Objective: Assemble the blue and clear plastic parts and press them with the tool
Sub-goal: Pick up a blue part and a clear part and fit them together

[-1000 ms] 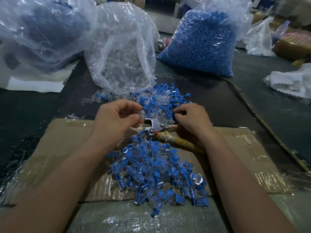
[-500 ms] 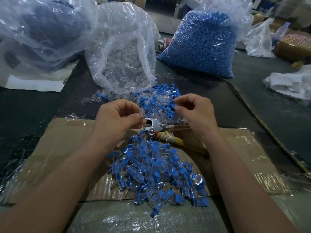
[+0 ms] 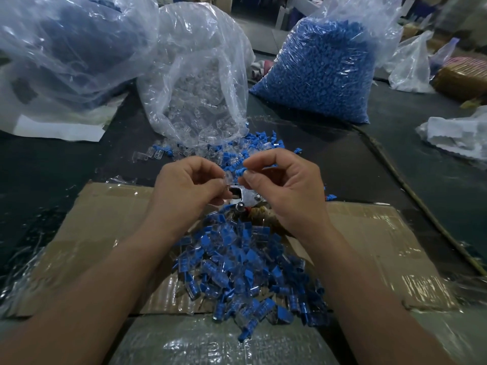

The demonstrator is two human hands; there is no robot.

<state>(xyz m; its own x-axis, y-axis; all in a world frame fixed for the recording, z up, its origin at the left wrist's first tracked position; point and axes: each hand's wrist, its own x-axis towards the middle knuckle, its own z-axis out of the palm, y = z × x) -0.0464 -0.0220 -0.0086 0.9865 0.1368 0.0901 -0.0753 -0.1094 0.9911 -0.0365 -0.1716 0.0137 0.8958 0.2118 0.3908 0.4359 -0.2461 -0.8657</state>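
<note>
Three big plastic bags at the back of the table (image 3: 39,164): left bag (image 3: 66,43), contents dark and unclear; middle bag (image 3: 195,83), open, clear parts inside; right bag (image 3: 324,64), blue parts. Loose parts (image 3: 253,143) spilled at the middle bag's mouth, too many to count. One cardboard (image 3: 92,233) sheet in front. Two hands over it, fingertips nearly meeting. Left hand (image 3: 184,191) pinches one clear part (image 3: 228,177). Right hand (image 3: 287,191) pinches one blue part (image 3: 241,171). The parts are just beside each other; cannot tell if touching. One metal tool (image 3: 243,196) lies below, between the hands. One pile (image 3: 245,267) of joined blue-clear pieces between the forearms, uncountable.
</note>
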